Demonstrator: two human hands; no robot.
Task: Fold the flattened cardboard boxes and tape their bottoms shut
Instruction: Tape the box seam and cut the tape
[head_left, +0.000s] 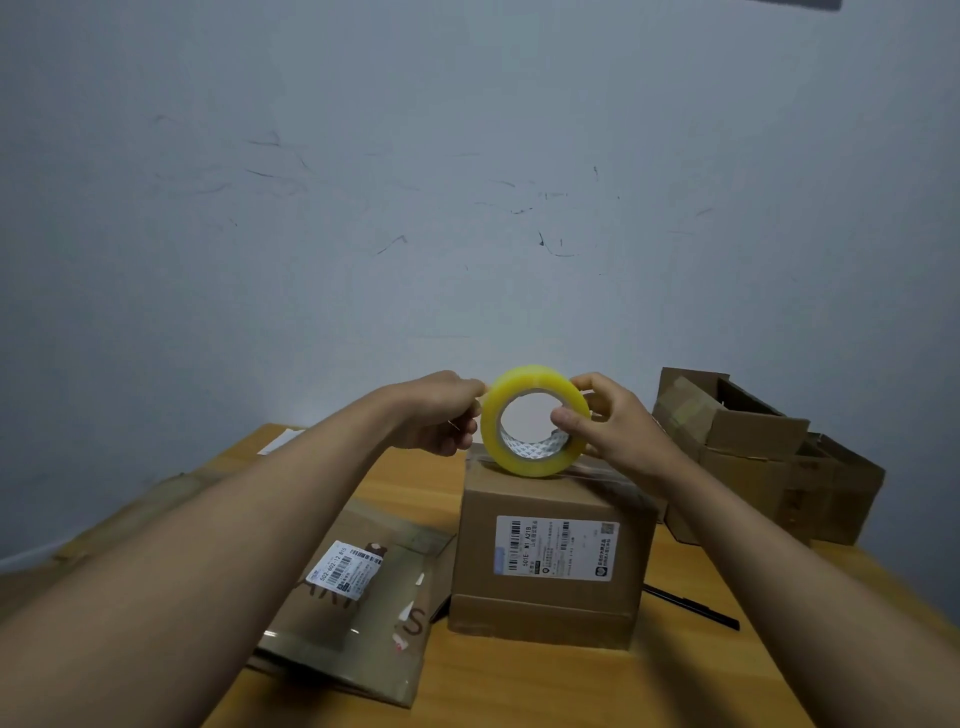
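Your right hand (618, 426) grips the tape roll (535, 421) just above the folded box (550, 561), left hand (441, 415) pinching at its rim — peel the end free, keep it straight along the seam — wooden table (519, 686) beneath, scuffed wall (467, 182) beyond both hands.

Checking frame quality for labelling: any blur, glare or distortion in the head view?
Head view: dim, flat light; wide-angle bending stretches the forearms; tape roll and standing box fairly sharp, label text mostly unreadable; small glare on the flattened boxes; left hand, right hand slightly soft.
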